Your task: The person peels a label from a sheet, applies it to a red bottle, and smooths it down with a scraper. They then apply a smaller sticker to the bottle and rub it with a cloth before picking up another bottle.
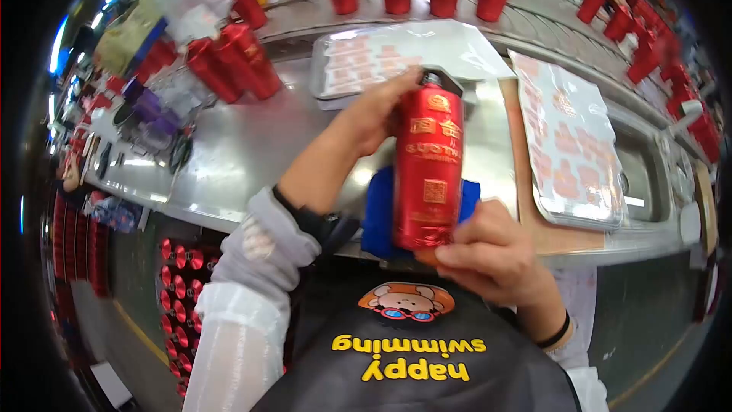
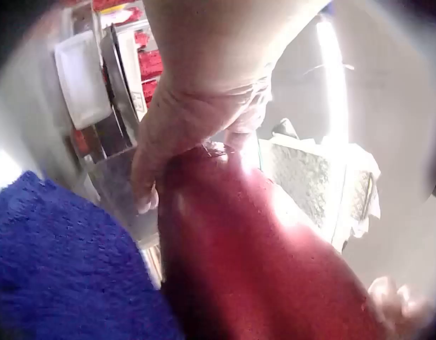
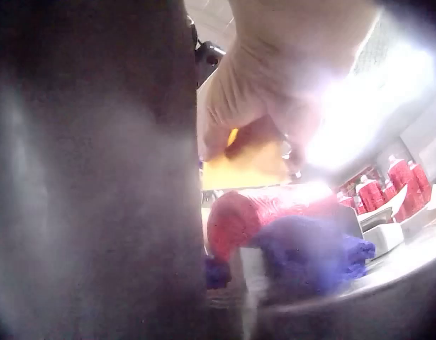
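A red bottle (image 1: 431,168) with gold print lies over a blue cloth (image 1: 379,217), its neck away from the body. My left hand (image 1: 374,113) grips it around the neck end; the left wrist view shows those fingers (image 2: 145,191) at the top of the red bottle (image 2: 239,255), beside the blue cloth (image 2: 58,262). At the bottle's base, my right hand (image 1: 499,255) pinches a small orange-yellow piece. In the right wrist view this yellow piece (image 3: 250,170) is between the fingers of the right hand (image 3: 264,92), above the bottle (image 3: 236,219).
Behind the bottle lies a tray of stickers (image 1: 366,61); a sticker sheet (image 1: 568,145) lies to the right, near a sink (image 1: 640,172). Several red bottles (image 1: 236,65) stand at the left, others on a conveyor (image 1: 534,19) at the back.
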Available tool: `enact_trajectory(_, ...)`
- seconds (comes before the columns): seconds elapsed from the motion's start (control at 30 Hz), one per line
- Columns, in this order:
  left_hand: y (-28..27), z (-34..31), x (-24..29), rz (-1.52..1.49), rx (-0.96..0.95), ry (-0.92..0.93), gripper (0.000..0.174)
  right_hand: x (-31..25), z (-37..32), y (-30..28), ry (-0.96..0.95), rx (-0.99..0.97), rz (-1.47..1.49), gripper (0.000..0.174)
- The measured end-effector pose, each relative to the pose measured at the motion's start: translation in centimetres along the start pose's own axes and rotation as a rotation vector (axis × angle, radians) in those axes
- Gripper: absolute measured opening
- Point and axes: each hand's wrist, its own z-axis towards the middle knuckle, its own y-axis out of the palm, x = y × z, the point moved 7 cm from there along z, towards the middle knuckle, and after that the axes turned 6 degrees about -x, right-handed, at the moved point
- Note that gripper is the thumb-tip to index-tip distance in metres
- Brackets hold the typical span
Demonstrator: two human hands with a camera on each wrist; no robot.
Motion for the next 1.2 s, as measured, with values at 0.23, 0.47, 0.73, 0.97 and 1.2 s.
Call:
enact_trajectory(0.23, 0.6, 0.8, -0.5, -0.029, 0.078, -0.076, 0.030, 1.6, -3.0, -3.1, 0.191, 0.235, 0.142, 0.028)
enact_trajectory(0.47, -3.6, -9.8, 7.0, -0.023, 0.231, 0.298, 0.025, 3.2, -5.3, -7.2, 0.350, 0.482, 0.248, 0.021)
enact_trajectory(0.73, -4.0, -8.2, 5.6, -0.170, 0.266, 0.317, 0.024, 3.3, -2.6, -5.1, 0.408, 0.377, 0.172, 0.026)
enact_trajectory(0.97, -13.1, -12.9, 12.5, 0.148, 0.584, 0.578, 0.021, 4.5, -6.6, -10.4, 0.367, 0.527, 0.073, 0.019)
enact_trajectory(1.2, -22.0, -22.7, 20.1, 1.141, 1.384, 0.755, 0.040, 7.3, -4.4, -18.4, 0.463, 0.235, -0.479, 0.026)
